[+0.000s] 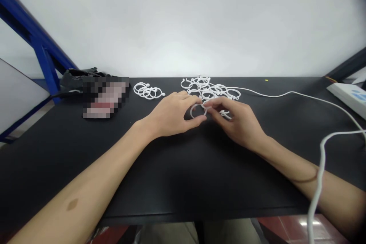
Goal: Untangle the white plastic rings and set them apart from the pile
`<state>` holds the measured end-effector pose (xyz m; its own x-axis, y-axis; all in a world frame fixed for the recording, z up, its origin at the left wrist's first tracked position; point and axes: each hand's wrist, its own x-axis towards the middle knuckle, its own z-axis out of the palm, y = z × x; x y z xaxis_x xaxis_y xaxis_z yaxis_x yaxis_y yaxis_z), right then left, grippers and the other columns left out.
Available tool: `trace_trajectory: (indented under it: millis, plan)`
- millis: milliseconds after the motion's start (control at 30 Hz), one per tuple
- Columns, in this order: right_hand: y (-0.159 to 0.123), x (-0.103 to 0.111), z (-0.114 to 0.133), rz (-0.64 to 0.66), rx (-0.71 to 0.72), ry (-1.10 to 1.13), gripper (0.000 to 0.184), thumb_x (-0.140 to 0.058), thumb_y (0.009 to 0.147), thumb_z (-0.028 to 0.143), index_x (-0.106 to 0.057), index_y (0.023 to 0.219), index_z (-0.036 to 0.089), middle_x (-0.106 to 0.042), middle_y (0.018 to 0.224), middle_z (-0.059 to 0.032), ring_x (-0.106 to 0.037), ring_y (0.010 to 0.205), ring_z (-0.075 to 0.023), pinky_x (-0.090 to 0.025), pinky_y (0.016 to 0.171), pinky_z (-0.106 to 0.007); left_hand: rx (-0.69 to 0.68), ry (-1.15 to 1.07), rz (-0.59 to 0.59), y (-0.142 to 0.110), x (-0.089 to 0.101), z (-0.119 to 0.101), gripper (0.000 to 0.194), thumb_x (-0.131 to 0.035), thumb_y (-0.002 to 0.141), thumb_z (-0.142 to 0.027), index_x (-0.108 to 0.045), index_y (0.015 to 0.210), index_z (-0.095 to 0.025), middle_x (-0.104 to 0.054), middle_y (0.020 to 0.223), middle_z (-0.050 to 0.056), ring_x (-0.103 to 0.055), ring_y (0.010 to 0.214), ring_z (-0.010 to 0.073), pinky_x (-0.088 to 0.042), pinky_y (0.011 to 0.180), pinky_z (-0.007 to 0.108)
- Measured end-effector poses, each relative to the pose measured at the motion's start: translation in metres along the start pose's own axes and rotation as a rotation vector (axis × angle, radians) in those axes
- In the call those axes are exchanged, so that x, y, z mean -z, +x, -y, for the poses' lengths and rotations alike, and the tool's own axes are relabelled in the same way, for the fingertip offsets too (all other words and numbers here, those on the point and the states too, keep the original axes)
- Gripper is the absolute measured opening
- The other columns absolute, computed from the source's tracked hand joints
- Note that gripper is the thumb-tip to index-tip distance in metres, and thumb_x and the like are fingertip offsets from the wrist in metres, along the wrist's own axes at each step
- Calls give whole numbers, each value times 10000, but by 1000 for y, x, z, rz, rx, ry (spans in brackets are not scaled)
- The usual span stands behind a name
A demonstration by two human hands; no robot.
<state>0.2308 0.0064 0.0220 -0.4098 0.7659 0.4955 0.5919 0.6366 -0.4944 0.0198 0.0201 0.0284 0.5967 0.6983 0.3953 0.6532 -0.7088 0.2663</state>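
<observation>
Between my two hands, a white plastic ring (191, 113) is held up over the black table. My left hand (177, 112) curls around its left side, with the thumb along the lower edge. At the ring's upper right, my right hand (238, 120) pinches it between thumb and forefinger. Behind the hands lies a heap of white plastic rings (208, 94) with small knobs at their ends. A smaller group of such rings (147, 90) lies left of the heap. One more white ring (225, 114) is partly hidden by my right hand.
A black plastic bag (73, 80) and a blurred-out flat item (107, 101) lie at the back left. A white cable (291, 92) runs across the right side of the black table (177, 183) and over my right forearm. A white box (349, 97) stands at the right edge.
</observation>
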Motion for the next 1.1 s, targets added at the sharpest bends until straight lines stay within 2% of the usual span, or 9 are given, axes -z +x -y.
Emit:
trace_trajectory:
  millis: [67, 133, 300, 467, 600, 700, 833, 967, 1100]
  plan:
    - [1, 1, -3, -11, 13, -81, 291, -595, 903, 212, -581, 1193, 220, -704, 964, -29, -651, 866, -180, -516, 786, -314, 32, 70, -45, 2, 1, 5, 359, -548, 907, -408, -636, 1158, -166, -687, 989, 67, -583, 959, 236, -461, 870, 365]
    - [2, 3, -8, -11, 19, -233, 343, -613, 888, 245, -572, 1225, 193, -676, 1013, -72, -614, 950, -235, -505, 850, -384, 144, 188, -99, 3, 3, 15, 395, -504, 924, -402, -625, 1211, -158, -695, 1046, 92, -556, 1044, 281, -449, 914, 417]
    - [2, 5, -16, 58, 23, -514, 273, -671, 831, 341, -674, 1034, 160, -597, 1018, -125, -527, 954, -289, -482, 879, -448, 528, 474, -120, -2, 11, 51, 457, -425, 937, -372, -594, 1276, -117, -659, 1179, 186, -521, 1140, 386, -432, 914, 521]
    - [0, 2, -19, 124, 27, -571, 230, -638, 862, 307, -684, 1037, 166, -578, 1045, -128, -494, 975, -291, -464, 900, -458, 669, 579, -89, -10, 12, 65, 424, -445, 910, -343, -617, 1213, -101, -667, 1146, 209, -519, 1144, 418, -424, 898, 542]
    - [1, 2, -18, 125, 48, -532, 120, -607, 884, 223, -687, 954, 168, -584, 1046, -127, -489, 977, -280, -470, 875, -435, 557, 527, -150, -7, 9, 58, 444, -440, 927, -341, -595, 1267, -102, -637, 1231, 187, -499, 1171, 404, -412, 941, 543]
    - [2, 2, -14, 97, 95, -492, 94, -595, 896, 202, -679, 930, 175, -591, 1044, -124, -479, 959, -268, -472, 859, -420, 335, 348, -130, -2, 6, 46, 442, -457, 946, -350, -576, 1304, -119, -627, 1271, 135, -493, 1190, 331, -410, 1006, 478]
    - [2, 1, -8, 68, 172, -421, 118, -565, 926, 195, -673, 974, 181, -612, 1047, -113, -497, 952, -245, -464, 883, -404, 34, 140, -19, -1, -1, 24, 441, -522, 948, -401, -570, 1301, -140, -638, 1247, 90, -513, 1157, 254, -412, 1025, 389]
    - [2, 1, -7, 101, 242, -345, 145, -531, 949, 183, -657, 1018, 195, -636, 1027, -96, -540, 921, -225, -473, 842, -380, -29, 88, 50, -2, -5, 9, 436, -553, 940, -430, -573, 1278, -154, -665, 1158, 80, -552, 1069, 242, -442, 959, 374]
    - [2, 1, -7, 99, 258, -303, 158, -504, 954, 165, -631, 1036, 210, -643, 1011, -82, -561, 914, -221, -475, 824, -364, -24, 72, 61, -2, -6, 7, 438, -583, 927, -435, -572, 1263, -155, -668, 1140, 78, -558, 1057, 240, -444, 941, 368]
